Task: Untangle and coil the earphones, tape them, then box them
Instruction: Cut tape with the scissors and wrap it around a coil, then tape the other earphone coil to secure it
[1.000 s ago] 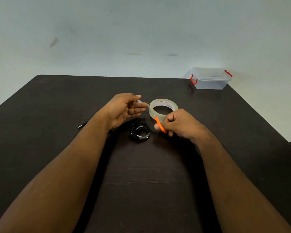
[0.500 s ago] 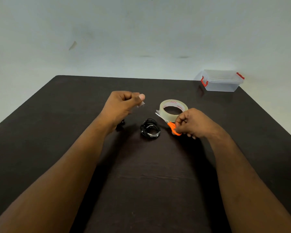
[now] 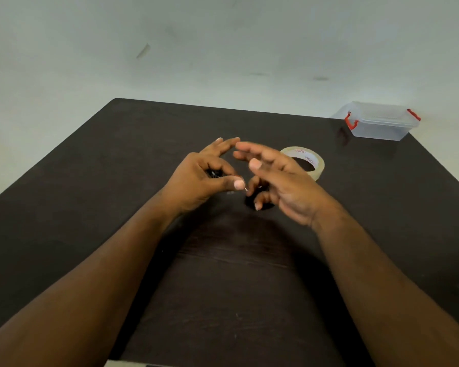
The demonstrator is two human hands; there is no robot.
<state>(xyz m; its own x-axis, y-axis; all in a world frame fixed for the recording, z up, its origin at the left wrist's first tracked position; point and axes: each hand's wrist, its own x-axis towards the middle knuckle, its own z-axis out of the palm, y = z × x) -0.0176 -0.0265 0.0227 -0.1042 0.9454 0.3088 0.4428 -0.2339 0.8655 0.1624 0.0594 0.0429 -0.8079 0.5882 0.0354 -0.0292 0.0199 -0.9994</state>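
Left hand point(image 3: 204, 178) is pinching a clear tape piece point(image 3: 243, 187); right hand point(image 3: 278, 178), fingers loosely spread, is covering the coiled earphones point(image 3: 260, 205) near the tape roll point(image 3: 306, 161) — advise wrapping squarely, avoiding self-sticking.

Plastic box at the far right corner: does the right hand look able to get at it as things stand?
Probably yes. The right hand is open and holds nothing, and bare table lies between it and the plastic box; only the tape roll sits nearby, off the direct line. The lid looks shut.
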